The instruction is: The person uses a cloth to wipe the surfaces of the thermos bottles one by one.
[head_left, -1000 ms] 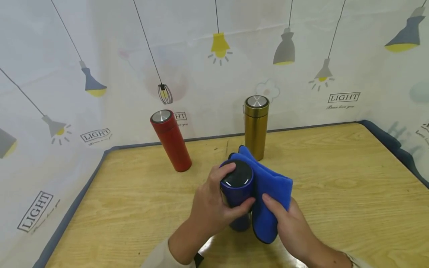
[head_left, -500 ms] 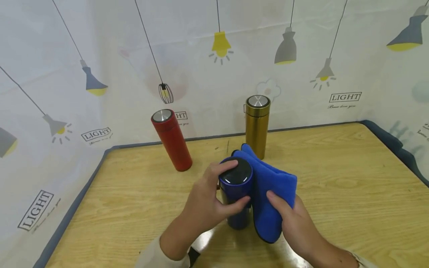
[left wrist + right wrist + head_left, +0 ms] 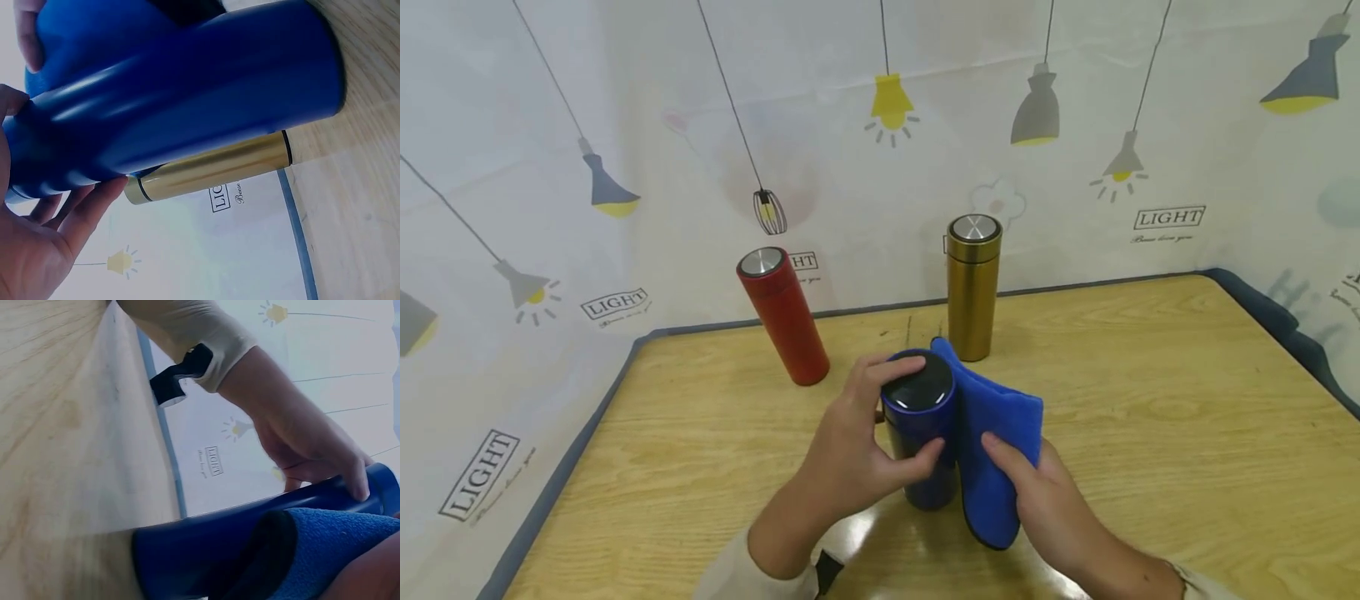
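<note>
A dark blue vacuum flask (image 3: 929,492) with a glossy black lid top stands roughly upright near the table's front, its base at or close to the tabletop. My left hand (image 3: 850,454) grips its upper part, thumb on the near side and one finger lying across the lid. The right hand (image 3: 1052,504) holds a folded blue cloth (image 3: 1000,421) with dark edging, thumb on its near face. That cloth lies against the flask's right side, as the right wrist view also shows. In the left wrist view, the flask's long body (image 3: 187,94) crosses in front of the cloth.
A red flask (image 3: 786,325) stands at the back left of the wooden table (image 3: 1150,400). Behind the cloth stands a gold flask (image 3: 973,292). A white lamp-print sheet (image 3: 820,100) walls in the back and sides. A black strap (image 3: 829,572) shows at the left wrist.
The blue flask and left hand have shifted slightly left. The cloth, after a small move right, has come back left and lower along the flask. Red and gold flasks stay put.
</note>
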`<state>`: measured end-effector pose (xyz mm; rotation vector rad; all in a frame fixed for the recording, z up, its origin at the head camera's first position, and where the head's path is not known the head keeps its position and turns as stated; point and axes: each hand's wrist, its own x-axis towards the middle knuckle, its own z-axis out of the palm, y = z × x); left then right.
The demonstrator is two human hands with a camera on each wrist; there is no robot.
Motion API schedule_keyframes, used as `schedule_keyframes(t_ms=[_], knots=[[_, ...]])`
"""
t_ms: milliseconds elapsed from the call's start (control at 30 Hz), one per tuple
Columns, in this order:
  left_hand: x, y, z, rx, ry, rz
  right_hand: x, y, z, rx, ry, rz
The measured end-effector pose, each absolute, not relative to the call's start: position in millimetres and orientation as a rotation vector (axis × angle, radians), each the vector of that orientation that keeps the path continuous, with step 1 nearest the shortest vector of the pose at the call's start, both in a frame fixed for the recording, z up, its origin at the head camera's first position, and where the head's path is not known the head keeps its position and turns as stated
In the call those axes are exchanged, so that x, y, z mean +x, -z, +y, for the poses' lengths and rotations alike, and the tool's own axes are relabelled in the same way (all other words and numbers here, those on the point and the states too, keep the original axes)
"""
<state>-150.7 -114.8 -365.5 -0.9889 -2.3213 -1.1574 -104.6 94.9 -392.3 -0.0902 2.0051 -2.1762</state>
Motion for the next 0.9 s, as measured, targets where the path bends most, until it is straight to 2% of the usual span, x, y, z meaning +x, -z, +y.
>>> schedule_keyframes(t_ms=[267,533,900], knots=[[-151.4,363.4,-116.7,-0.981,1.328,-2.348,-110.3,394.9,91.8,-0.067,2.097,1.995],[-148.8,365.9,-109.8,-0.829,1.468,-2.337,-108.3,389.4,96.2,-0.076,2.071,2.018],[-152.3,365.2,-114.4,-0.85,1.49,-2.384,-97.4,392.7,103.2,-0.207,2.278,1.994]])
